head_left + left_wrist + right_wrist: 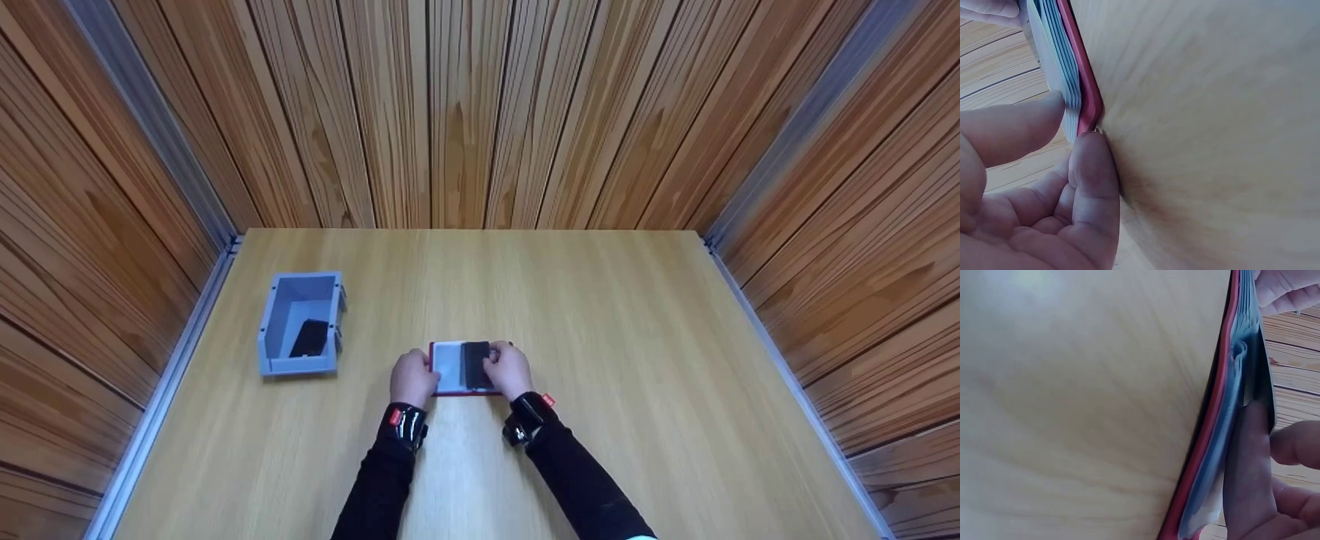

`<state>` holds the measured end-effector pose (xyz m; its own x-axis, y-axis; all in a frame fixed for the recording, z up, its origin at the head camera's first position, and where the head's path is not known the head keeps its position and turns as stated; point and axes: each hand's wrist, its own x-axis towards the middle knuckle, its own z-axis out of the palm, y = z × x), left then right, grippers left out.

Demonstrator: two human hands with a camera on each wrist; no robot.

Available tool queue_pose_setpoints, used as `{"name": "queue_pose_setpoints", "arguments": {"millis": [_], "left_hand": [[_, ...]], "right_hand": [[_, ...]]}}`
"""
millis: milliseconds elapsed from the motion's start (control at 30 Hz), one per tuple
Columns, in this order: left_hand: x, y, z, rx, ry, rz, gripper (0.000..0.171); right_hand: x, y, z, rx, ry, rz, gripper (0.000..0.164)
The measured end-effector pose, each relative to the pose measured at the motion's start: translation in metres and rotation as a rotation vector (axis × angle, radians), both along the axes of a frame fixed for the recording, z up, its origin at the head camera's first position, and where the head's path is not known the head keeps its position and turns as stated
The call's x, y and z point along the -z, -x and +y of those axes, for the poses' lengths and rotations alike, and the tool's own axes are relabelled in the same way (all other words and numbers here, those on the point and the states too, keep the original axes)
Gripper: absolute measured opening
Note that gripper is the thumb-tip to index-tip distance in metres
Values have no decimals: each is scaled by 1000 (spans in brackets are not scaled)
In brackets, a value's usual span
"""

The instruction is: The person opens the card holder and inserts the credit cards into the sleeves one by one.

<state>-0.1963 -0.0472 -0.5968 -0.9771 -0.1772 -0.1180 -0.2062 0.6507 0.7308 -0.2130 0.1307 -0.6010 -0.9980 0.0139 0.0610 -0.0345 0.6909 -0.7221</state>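
A small red-covered album [448,367] with clear sleeve pages lies open on the table. At its left edge my left hand [411,377] pinches the pages and cover between thumb and fingers; the left wrist view shows the stacked sleeves [1061,62] above the red cover [1088,84]. Over the right half of the album is a flat black card [475,365]. My right hand [510,371] pinches the card's right edge, with one finger beneath it in the right wrist view, above the sleeves [1219,444]. Whether the card is partly inside a sleeve I cannot tell.
A grey-blue plastic bin [298,365] stands to the left on the wooden table [615,337], with a black flat item [310,338] inside. Wood-plank walls [469,112] with metal corner posts enclose the table at the back and both sides.
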Motion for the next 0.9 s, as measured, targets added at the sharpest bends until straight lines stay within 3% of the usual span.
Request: {"name": "queue_pose_setpoints", "arguments": {"millis": [333, 600, 733, 767, 900], "left_hand": [[0, -2, -2, 19, 33, 46, 19], [1, -2, -2, 28, 56, 77, 17], [1, -2, -3, 24, 53, 90, 17], [2, -2, -3, 25, 52, 92, 18], [2, -1, -3, 22, 49, 86, 19]], "right_hand": [[-1, 0, -5, -7, -23, -12, 23], [-1, -1, -9, -25, -47, 34, 19], [4, 1, -9, -45, -19, 57, 20], [15, 5, -6, -62, -18, 90, 20], [17, 7, -9, -82, -23, 89, 21]]}}
